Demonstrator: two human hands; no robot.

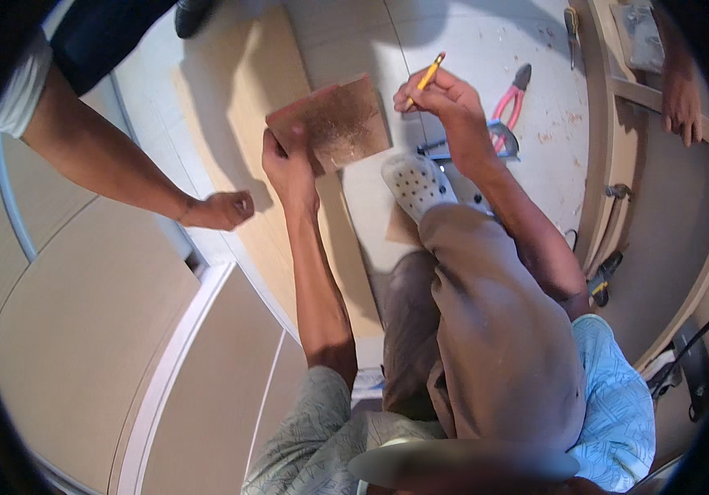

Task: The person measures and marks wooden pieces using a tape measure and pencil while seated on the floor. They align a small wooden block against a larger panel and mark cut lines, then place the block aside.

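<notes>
My left hand [288, 165] grips a flat, squarish piece of brown board [350, 124] by its near left corner. The board is held tilted, and its face has a dark, scuffed patch with a reddish far edge. To the right of the board, my right hand [449, 101] pinches a short yellow pencil [429, 73], which points up and away. The pencil and the board are apart. Beneath the board, a long light wooden plank [243, 91] lies on the floor. Near my right wrist are pliers with pink handles [505, 103] and a blue-edged tool [501, 139], partly hidden.
Another person's closed hand [221, 211] reaches in from the left, and a further hand [683, 111] hangs at the upper right. Light cabinet panels [82, 280] stand left, a wooden frame [610, 177] right. A screwdriver [571, 37] lies beyond. My white clog [416, 186] is below the board.
</notes>
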